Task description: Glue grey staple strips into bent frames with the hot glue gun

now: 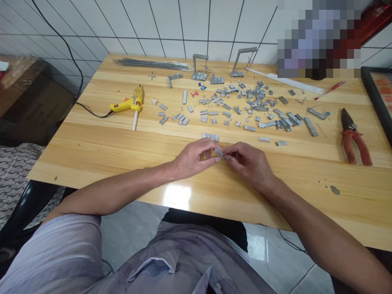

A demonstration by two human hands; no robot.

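While the left hand point(196, 158) and right hand point(251, 163) pinch it, 1 small grey piece point(219, 152) is over the bench point(147, 149).
Each grip is clamped on it; beyond lie a short row point(210, 137) and loose scraps point(262, 109); leftward, a cardboard box point(33, 98), contents hidden.

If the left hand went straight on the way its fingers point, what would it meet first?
Beyond the small gray piece at its fingertips, the left hand would probably meet the right hand, fingertips first; the exact depth between them is unclear.
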